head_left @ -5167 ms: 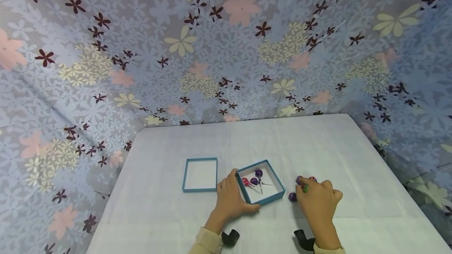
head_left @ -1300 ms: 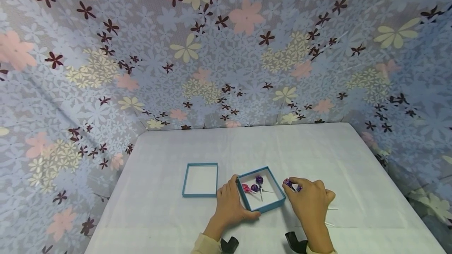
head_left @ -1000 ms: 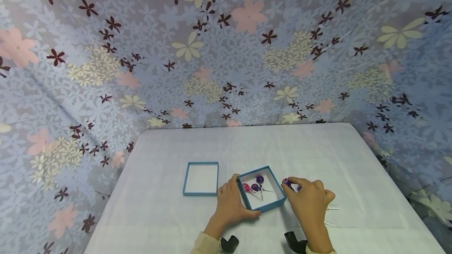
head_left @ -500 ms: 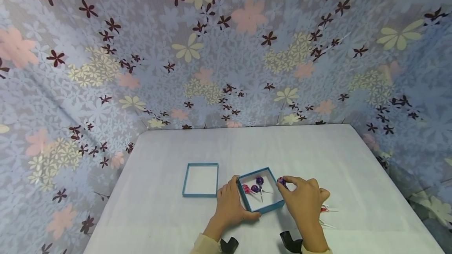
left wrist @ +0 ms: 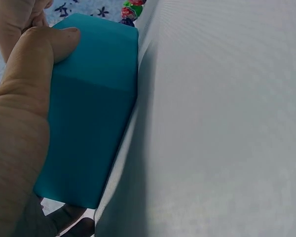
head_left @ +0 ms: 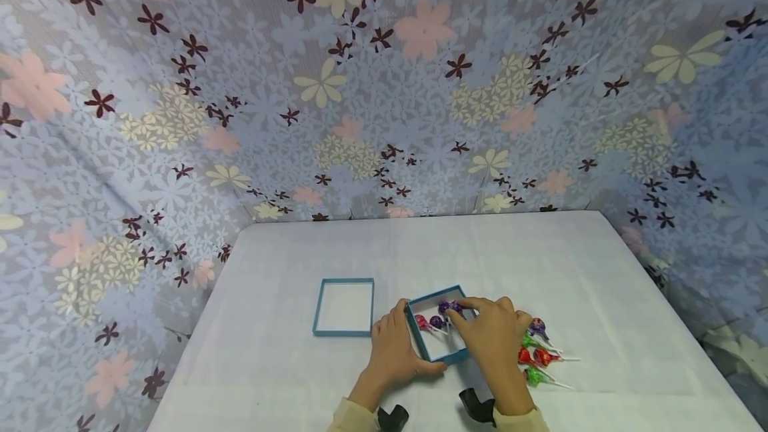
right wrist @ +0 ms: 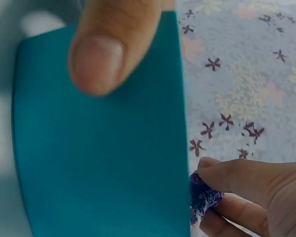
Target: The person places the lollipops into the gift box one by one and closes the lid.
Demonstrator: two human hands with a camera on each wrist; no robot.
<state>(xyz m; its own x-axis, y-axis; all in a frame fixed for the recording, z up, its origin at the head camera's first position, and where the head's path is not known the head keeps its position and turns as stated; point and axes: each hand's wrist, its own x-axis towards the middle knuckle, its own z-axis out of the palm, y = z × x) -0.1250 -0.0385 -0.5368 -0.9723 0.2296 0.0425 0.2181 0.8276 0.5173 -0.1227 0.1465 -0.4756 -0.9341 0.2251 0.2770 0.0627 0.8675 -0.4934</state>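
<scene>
Head view: nearest, cream sleeves (head_left: 353, 416), with black pieces (head_left: 393, 418) at both wrists. Left hand (head_left: 393, 347) clasps the open blue box (head_left: 453, 357), thumb on the near wall, fingers at the left side. Right hand (head_left: 493, 340) over the box's right side, thumb and fingers pinching a purple-wrapped lollipop (right wrist: 204, 198) at the opening; cannot tell if it touches the bottom. Inside: pink lollipop (head_left: 421, 322), more purple ones (head_left: 436, 321). Right of that hand, loose on the white bench (head_left: 276, 272): red lollipops (head_left: 544, 357), green lollipops (head_left: 533, 376), one purple. Left of the box: blue-rimmed square (head_left: 343, 334). Beyond: floral cloth (head_left: 360, 85).
</scene>
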